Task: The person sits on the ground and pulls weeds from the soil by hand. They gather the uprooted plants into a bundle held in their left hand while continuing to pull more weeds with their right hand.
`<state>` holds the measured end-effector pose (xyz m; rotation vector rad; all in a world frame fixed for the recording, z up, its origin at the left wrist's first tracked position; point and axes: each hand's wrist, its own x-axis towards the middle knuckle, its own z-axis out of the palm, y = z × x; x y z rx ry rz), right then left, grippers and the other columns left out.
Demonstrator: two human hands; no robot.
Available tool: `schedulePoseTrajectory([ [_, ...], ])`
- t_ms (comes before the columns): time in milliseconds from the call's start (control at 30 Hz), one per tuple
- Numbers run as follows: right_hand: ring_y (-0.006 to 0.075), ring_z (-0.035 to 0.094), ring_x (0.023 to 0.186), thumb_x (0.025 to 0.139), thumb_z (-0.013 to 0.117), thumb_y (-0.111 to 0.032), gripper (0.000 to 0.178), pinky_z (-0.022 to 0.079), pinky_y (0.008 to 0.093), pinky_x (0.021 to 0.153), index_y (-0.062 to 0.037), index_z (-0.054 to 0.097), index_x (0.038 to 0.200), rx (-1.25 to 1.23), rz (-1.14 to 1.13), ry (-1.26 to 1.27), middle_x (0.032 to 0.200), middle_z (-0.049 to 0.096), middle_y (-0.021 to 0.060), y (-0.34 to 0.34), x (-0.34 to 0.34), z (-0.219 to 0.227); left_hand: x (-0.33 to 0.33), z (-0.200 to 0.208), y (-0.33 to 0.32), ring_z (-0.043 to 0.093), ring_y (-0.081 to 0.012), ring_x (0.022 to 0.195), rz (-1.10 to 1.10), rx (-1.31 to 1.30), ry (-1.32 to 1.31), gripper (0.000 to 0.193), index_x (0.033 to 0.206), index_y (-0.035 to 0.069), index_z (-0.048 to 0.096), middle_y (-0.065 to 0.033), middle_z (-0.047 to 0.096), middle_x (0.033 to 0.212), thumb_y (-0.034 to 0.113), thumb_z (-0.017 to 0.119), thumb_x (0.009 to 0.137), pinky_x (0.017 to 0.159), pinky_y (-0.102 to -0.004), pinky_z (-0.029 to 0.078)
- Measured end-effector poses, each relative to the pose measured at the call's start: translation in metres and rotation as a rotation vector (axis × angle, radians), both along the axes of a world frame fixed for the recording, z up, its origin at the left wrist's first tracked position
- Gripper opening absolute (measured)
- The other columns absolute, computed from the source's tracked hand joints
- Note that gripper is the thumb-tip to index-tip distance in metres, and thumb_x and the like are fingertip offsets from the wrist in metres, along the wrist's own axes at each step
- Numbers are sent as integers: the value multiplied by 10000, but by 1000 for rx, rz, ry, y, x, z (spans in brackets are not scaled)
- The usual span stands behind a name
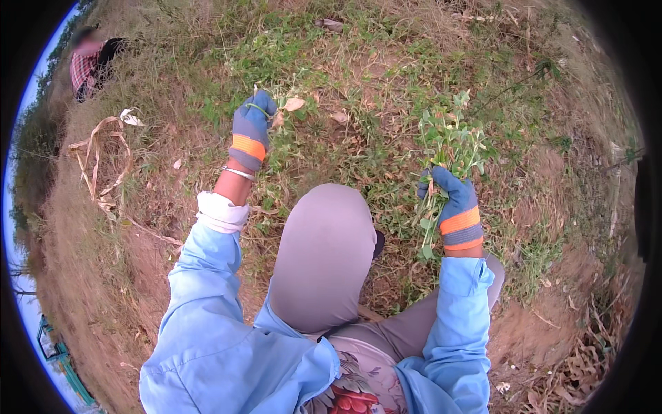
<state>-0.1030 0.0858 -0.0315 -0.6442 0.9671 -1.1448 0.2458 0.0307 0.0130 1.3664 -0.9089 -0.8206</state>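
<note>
Both my hands wear blue-grey work gloves with orange cuffs. My right hand (452, 196) is closed round a bunch of leafy green plants (452, 145); leaves fan out above the fist and stems hang below it. Farther forward on the left, my left hand (254, 124) is closed, its fingers pinched together. A thin green stem (258, 110) crosses its fingers, and a dry pale leaf (294, 104) shows just to their right. Low green weeds and dry grass (352, 145) cover the ground between the hands.
A person (89, 65) in a checked shirt is at the far left. Dry, curled plant stalks (103, 155) lie left of my left arm. A heap of dry brown leaves (576, 372) is at the lower right. My bent knee (327, 234) rises between my arms.
</note>
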Motion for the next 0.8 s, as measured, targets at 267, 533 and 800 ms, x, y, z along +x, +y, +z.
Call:
schedulePoseTrajectory([
  [267,213,588,640,749,617,-162,263,494,345,553,30,561,920,44,42,-135,777,596,98,-3,5,7,-36,72,43,354,-70,519,-97,-161,-125,293,624,95,453,27,421,594,268,451,860,472,-213,262],
  [533,199,589,640,761,616,-176,267,494,320,571,13,566,942,44,67,-209,785,605,88,3,6,6,-103,144,56,298,-72,537,-305,-398,-337,190,647,81,357,19,364,620,82,372,837,496,-204,254],
  [800,191,523,654,807,545,-169,273,457,323,587,35,505,984,78,133,-585,866,560,128,10,-5,13,-130,178,53,361,-57,518,-451,-876,-421,160,696,56,454,8,427,622,58,389,842,470,-195,290],
])
